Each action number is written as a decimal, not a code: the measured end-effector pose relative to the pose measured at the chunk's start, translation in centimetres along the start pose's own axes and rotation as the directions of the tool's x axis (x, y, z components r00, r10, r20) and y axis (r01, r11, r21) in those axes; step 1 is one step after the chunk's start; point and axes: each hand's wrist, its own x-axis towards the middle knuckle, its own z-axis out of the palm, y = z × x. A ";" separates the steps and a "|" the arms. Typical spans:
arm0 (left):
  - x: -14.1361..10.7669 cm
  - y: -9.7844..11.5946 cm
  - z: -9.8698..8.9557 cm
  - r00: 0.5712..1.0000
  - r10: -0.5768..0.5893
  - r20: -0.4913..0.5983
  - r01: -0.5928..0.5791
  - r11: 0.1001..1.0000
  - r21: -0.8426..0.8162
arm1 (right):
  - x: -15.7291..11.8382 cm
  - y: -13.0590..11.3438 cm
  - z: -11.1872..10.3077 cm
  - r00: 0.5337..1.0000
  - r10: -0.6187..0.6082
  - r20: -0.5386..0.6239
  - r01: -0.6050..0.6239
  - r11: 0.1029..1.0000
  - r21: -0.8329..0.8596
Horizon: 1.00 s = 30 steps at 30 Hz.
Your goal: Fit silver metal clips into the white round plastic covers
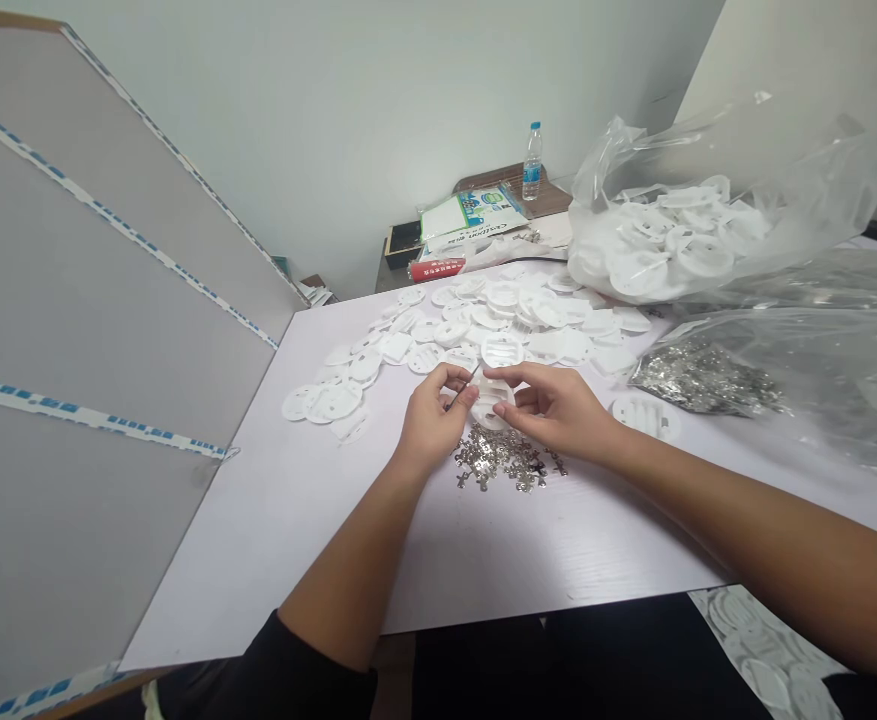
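Observation:
My left hand (438, 412) pinches a thin dark metal piece (462, 388) between thumb and fingers, its tip pointing up and to the right. Facing it, my right hand (550, 402) has its thumb and index finger at the right edge of a round white plastic disc (492, 400) with slots. The disc is between both hands, above a small heap of silvery metal pieces (505, 452) on the pale table (513, 555). Just behind the hands spreads a broad pile of white discs (502, 348).
At the right stand a clear bag of white parts (700, 240) and a clear bag of metal pieces (715, 380). Behind are a water bottle (532, 165) and printed packets (472, 215). A grey partition (108, 330) borders the left edge. One disc (644, 418) lies beside my right wrist.

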 end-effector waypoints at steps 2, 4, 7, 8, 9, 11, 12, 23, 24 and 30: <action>0.0 0.0 0.1 1.000 0.025 0.019 -0.025 1.000 -0.014 | 0.0 0.0 0.0 1.000 0.008 0.000 -0.008 0.999 0.032; -0.1 0.0 0.1 0.998 0.060 0.009 -0.060 0.998 0.000 | 0.0 0.0 0.0 1.000 0.003 -0.002 -0.003 0.999 0.044; -0.1 0.2 -0.1 0.998 0.050 0.038 -0.048 0.998 -0.048 | 0.1 -0.1 -0.1 1.000 0.007 -0.016 -0.006 0.998 0.068; -0.1 0.3 -0.2 0.997 0.029 0.066 -0.023 0.996 -0.086 | 0.1 -0.1 -0.2 1.000 0.005 -0.020 -0.004 0.998 0.066; -0.1 0.4 -0.3 0.995 0.009 0.095 0.002 0.993 -0.122 | 0.1 -0.1 -0.3 1.000 -0.003 -0.024 0.004 0.998 0.059; -0.1 0.6 -0.5 0.991 -0.003 0.132 0.027 0.984 -0.175 | 0.2 0.1 -0.5 0.999 -0.030 -0.025 0.031 0.999 0.032; -0.1 0.6 -0.6 0.990 -0.003 0.142 0.030 0.981 -0.190 | 0.2 0.3 -0.5 0.999 -0.051 -0.021 0.051 0.998 0.024; -0.5 1.4 0.0 0.973 -0.102 0.206 0.155 0.952 -0.264 | 0.0 2.2 -0.1 0.997 0.025 0.074 -0.033 0.993 0.111; -0.5 1.5 0.0 0.972 -0.103 0.212 0.160 0.949 -0.270 | 0.0 2.2 -0.1 0.996 0.058 0.071 -0.067 0.989 0.132; -0.4 1.0 -0.1 0.972 -0.124 0.198 0.172 0.953 -0.250 | 0.1 2.4 0.5 0.978 0.162 0.130 -0.200 0.904 0.378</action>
